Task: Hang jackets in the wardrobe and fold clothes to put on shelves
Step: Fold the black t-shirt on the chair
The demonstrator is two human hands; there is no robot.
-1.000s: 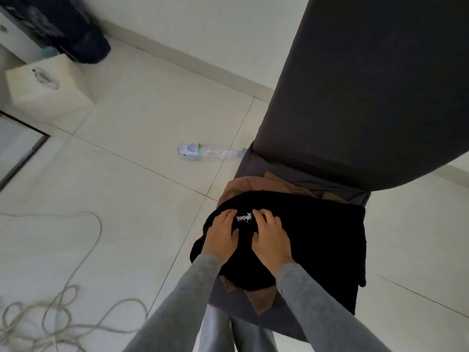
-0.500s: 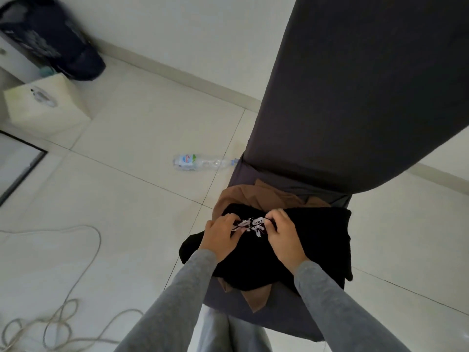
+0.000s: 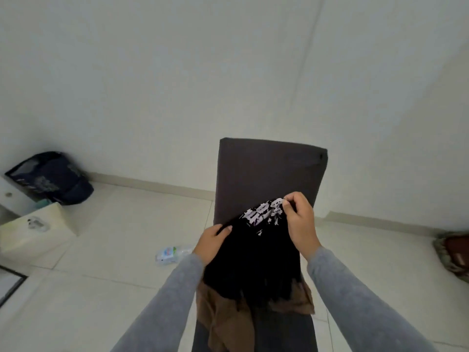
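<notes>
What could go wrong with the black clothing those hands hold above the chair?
The black garment, held by the left hand and right hand, hangs onto the brown garment and might drag it off the chair. The plastic bottle lying on the floor beside the chair could roll under a foot.

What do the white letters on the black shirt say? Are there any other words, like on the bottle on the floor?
Black garment, white print beside the right hand: there are letters, but they are too blurred and crumpled to read.
Plastic bottle, label: too small and blurred to read.
White box, grey mark on top: not readable.
No other text shows.
</notes>
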